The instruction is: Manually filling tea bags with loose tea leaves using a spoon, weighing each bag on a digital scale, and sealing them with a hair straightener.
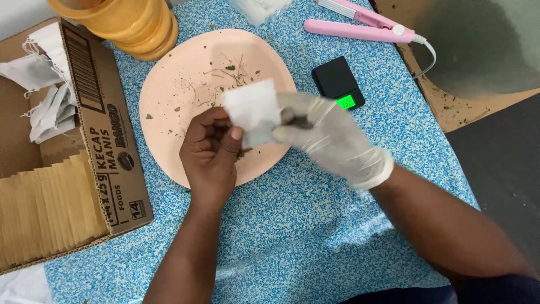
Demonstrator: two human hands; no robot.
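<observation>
Above the near half of the pink plate [169, 107], the small white filter pouch [253, 110] is held between both hands, clear of the plate's surface. The bare left hand [211, 155] pinches the pouch's lower left corner with thumb and forefinger, its grip clenched on the fabric. The gloved right hand [332, 138] grasps the pouch's right edge with its fingertips, though the blur there hides exactly how they lie. The pouch stands roughly upright, its long axis running up and away from the person, so it lies above the left grip and to the left of the right one; both hands are equally close, each touching it. Dried leaf scraps [216, 84] lie scattered on the plate beyond the pouch. A black pocket scale [337, 81] sits right of the plate on the blue speckled counter [292, 225], and a cardboard box [107, 135] stands to the plate's left.
</observation>
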